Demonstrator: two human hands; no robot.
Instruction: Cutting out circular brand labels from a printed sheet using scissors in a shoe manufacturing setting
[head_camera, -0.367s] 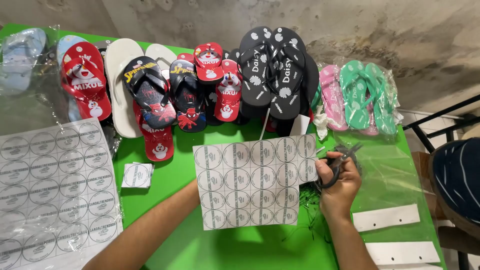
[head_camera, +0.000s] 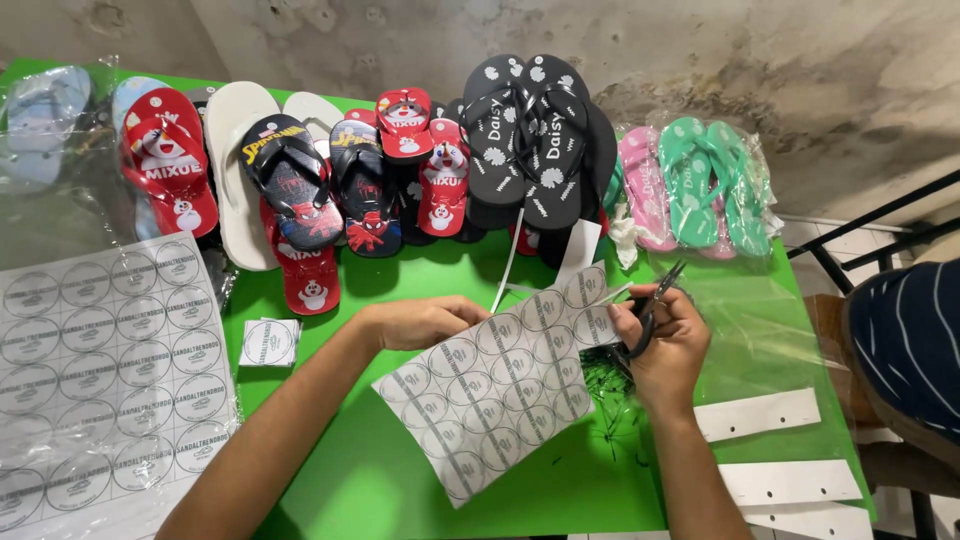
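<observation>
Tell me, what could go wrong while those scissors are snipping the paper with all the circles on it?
The left hand grips the sheet of round labels near the scissors in the right hand, so fingers might get nicked. The sheet hangs tilted in the air, not flat on the green table, so a cut might wander into a circle. A thin strip already dangles and may tear crookedly.
</observation>
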